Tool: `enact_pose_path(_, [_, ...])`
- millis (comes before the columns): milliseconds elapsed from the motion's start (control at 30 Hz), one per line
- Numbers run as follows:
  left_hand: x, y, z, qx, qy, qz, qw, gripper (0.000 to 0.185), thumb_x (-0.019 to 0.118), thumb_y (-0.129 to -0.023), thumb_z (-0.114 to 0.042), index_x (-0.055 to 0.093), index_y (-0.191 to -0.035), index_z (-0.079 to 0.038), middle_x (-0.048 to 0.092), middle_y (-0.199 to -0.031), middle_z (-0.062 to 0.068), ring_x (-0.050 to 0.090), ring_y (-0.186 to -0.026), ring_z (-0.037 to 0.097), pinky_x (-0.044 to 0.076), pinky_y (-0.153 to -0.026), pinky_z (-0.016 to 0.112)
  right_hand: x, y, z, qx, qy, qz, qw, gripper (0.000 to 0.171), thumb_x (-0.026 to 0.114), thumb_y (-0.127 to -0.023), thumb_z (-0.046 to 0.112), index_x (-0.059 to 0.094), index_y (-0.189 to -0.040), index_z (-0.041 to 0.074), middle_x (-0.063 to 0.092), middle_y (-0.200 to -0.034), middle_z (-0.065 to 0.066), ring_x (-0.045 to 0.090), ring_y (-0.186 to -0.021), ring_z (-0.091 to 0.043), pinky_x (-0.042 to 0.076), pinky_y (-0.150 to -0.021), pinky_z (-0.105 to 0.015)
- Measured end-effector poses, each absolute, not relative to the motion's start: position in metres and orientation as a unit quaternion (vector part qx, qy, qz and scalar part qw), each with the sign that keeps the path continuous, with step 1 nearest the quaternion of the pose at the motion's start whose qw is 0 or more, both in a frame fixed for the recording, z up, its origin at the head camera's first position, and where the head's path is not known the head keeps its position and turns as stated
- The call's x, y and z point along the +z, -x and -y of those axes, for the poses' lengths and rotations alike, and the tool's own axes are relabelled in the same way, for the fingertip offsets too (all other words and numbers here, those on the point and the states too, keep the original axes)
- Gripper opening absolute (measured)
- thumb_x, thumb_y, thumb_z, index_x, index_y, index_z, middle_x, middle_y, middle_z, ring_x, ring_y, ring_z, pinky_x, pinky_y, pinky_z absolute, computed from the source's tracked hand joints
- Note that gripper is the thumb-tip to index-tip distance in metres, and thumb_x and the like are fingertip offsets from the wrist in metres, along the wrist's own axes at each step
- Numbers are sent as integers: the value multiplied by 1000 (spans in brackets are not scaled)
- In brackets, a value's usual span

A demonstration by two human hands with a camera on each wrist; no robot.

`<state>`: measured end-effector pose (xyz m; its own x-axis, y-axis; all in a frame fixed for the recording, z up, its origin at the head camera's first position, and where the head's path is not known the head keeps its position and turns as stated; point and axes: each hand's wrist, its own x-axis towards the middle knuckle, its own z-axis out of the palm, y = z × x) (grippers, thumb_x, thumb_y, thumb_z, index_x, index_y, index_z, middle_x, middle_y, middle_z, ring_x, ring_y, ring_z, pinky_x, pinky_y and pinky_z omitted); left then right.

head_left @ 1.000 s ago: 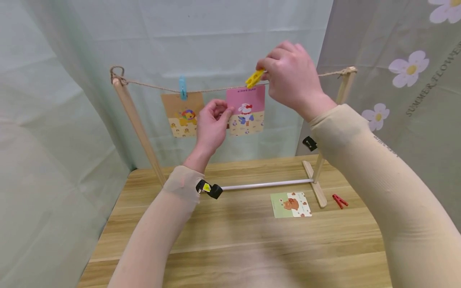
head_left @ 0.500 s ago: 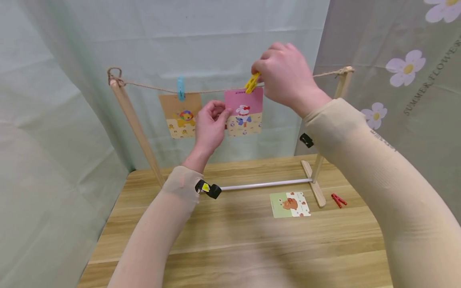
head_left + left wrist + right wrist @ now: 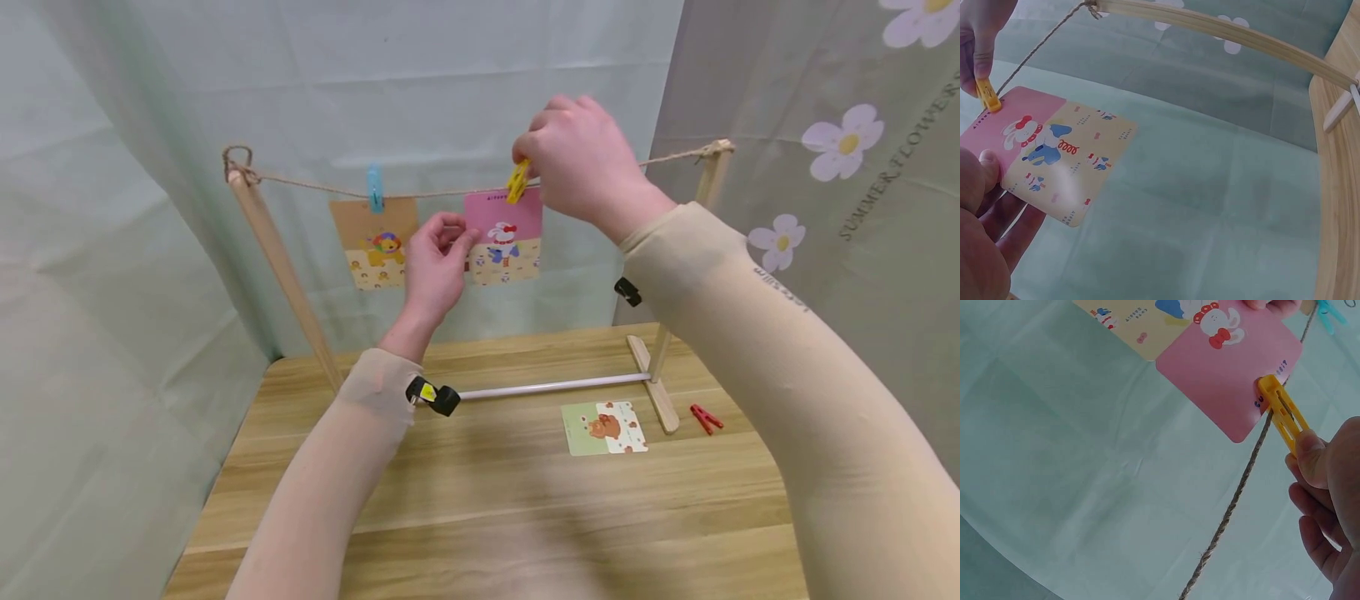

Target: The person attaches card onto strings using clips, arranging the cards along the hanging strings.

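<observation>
Hanging at the upper left of the head view, the brown card (image 3: 356,218) is staying under the blue clip (image 3: 376,188). Right of it, at upper centre, the pink card (image 3: 521,221) is now wearing the yellow clothespin (image 3: 517,182) across its top edge; a second ago the pin was sitting higher, so card and rope (image 3: 300,182) seem to be getting joined. The left hand (image 3: 438,260) is pinching the card's left edge, thumb in front; the right hand (image 3: 585,160) is squeezing the pin's handles between thumb and finger, its other fingers curling loosely.
</observation>
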<state>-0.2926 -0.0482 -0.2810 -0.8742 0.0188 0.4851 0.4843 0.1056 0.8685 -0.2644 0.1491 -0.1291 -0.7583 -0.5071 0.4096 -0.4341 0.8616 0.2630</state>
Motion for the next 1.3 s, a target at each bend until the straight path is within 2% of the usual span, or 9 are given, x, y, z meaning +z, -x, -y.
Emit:
enact_pose_path(367, [-282,293,47,-637,170,728,186,16,70,-106,-17,69,-117,-5,77,-110,9,67,-90,19,58,-74,28,-130,264,-145,-78,-264,932,236,27,72,-98,2,79,-124,6,75,-120,-17,57,-122,-39,47,-98,-52])
enact_pose_path(533, [-284,293,49,-638,171,727,185,15,69,-106,-16,70,-116,-6,77,-110,8,67,-90,19,57,-74,28,-129,264,-143,-81,-266,933,227,30,76,-94,4,79,-123,6,74,-122,-18,57,-122,-40,47,-98,-53])
enact_pose_path(800, [-285,293,50,-636,171,728,191,17,71,-105,-19,71,-117,-6,77,-110,8,65,-89,19,56,-74,28,-129,262,-140,-96,-270,931,226,36,76,-90,5,79,-126,8,73,-128,-17,57,-123,-39,46,-96,-53])
enact_pose_path(1000, [-287,293,51,-639,173,724,192,22,72,-104,-20,71,-119,-5,78,-110,9,67,-89,18,57,-75,27,-130,261,-141,-109,-276,927,230,41,69,-97,8,73,-137,12,71,-135,-15,55,-131,-38,45,-100,-56])
enact_pose_path(1133, [-288,294,50,-645,173,719,191,24,71,-104,-21,71,-122,-5,78,-112,9,69,-93,18,58,-77,27,-134,261,-144,-83,-280,922,254,42,64,-103,13,68,-145,12,69,-139,-13,53,-136,-36,45,-101,-55])
enact_pose_path(1300, [-289,291,48,-662,174,704,190,27,69,-105,-20,68,-128,-5,77,-116,10,73,-100,20,61,-88,32,-145,262,-150,-13,-303,895,327,35,58,-109,19,72,-140,10,71,-135,-12,56,-134,-34,46,-104,-55])
